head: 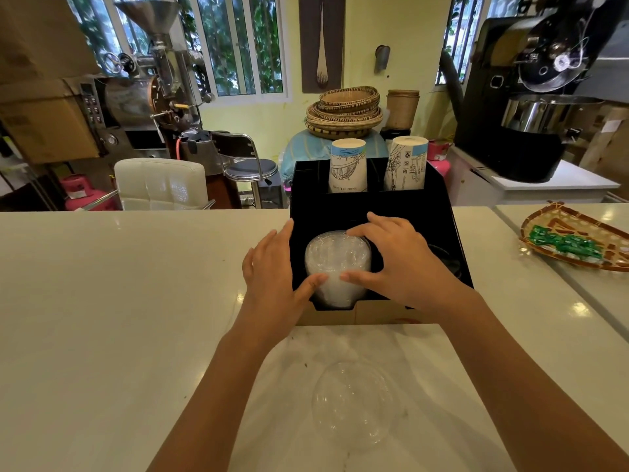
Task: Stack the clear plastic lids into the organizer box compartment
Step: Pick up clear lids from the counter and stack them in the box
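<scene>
A black organizer box stands on the white counter in front of me. A stack of clear plastic lids sits in its front left compartment. My left hand rests against the box's left wall, its thumb pressed on the front of the stack. My right hand reaches over the stack from the right, thumb on its front and fingers curled over its far rim. A loose clear domed lid lies on the counter near me, below the box.
Two stacks of paper cups stand upside down in the box's rear compartments. A woven tray with green packets lies at the right. Chairs and coffee roasting machines stand beyond the counter's far edge.
</scene>
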